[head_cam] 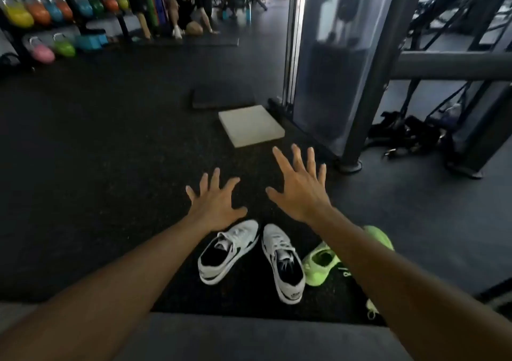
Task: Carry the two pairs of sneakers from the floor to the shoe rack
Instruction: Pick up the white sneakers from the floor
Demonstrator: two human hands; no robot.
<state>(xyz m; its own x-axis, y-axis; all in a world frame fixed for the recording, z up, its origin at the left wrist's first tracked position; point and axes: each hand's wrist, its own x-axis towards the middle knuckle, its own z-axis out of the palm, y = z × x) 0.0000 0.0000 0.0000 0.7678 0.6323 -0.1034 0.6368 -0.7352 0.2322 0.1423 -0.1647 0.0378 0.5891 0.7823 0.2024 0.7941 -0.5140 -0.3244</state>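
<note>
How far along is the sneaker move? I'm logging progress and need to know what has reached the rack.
Nothing looks done: the white sneakers and the green sneakers both sit on the dark floor. In hand: nothing; the left hand and right hand are spread open above them. Left: picking up and carrying both pairs. No shoe rack is in view.

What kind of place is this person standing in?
Most likely a gym: coloured kettlebells sit on a rack at upper left, a cable machine stands at right, and the floor is dark speckled rubber.
</note>
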